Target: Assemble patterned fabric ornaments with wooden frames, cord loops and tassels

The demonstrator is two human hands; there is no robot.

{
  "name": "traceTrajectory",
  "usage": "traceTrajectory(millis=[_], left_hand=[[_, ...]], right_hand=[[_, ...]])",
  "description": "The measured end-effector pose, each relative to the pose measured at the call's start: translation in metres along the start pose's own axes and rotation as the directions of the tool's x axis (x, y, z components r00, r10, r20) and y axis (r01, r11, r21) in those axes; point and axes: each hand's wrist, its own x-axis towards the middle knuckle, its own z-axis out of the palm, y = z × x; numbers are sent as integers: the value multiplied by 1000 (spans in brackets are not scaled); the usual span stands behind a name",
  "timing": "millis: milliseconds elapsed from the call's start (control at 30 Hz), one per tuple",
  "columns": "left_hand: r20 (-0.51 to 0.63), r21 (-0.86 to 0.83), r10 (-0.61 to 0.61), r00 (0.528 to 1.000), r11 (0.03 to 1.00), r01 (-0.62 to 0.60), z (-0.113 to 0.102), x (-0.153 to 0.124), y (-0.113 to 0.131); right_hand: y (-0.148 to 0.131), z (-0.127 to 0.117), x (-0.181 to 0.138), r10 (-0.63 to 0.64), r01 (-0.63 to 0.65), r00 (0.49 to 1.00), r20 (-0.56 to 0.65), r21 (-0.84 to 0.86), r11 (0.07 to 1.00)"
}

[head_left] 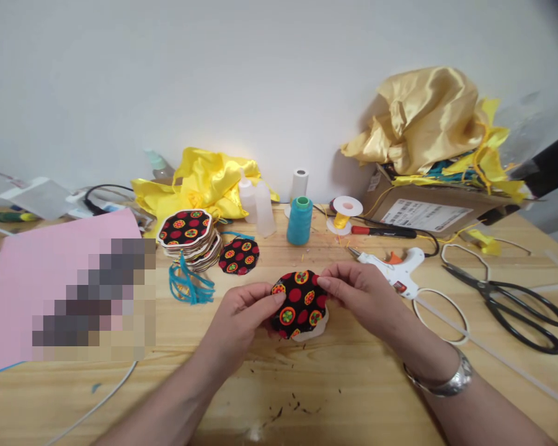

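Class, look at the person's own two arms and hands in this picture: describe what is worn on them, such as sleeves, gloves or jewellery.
Both hands are bare, with no gloves or rings that show. The left hand and its forearm carry nothing: no sleeve, watch or band in view. The right hand has a broad silver-coloured metal bangle around the wrist; that forearm is also sleeveless as far as the picture shows.

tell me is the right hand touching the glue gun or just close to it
Apart. In the head view the right hand pinches the edge of the patterned fabric piece, and a strip of bare table shows between its knuckles and the white glue gun behind it.
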Motion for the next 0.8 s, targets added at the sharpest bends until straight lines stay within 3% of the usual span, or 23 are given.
traceTrajectory(millis=[133,367,600,800], left_hand=[[-42,-57,31,999,998,-34,2,1,3],[-10,-152,30,999,988,-32,2,3,4],[13,9,12,1000,1000,-12,0,1,-1],[87,241,23,996,969,-43,4,-3,3]], right_hand=[[2,1,1,34,-33,999,-1,32,999],[6,2,1,15,-14,1000,-5,66,998],[-1,0,-2,29,-36,998,55,135,990],[2,5,-6,-24,12,989,146,81,997]])
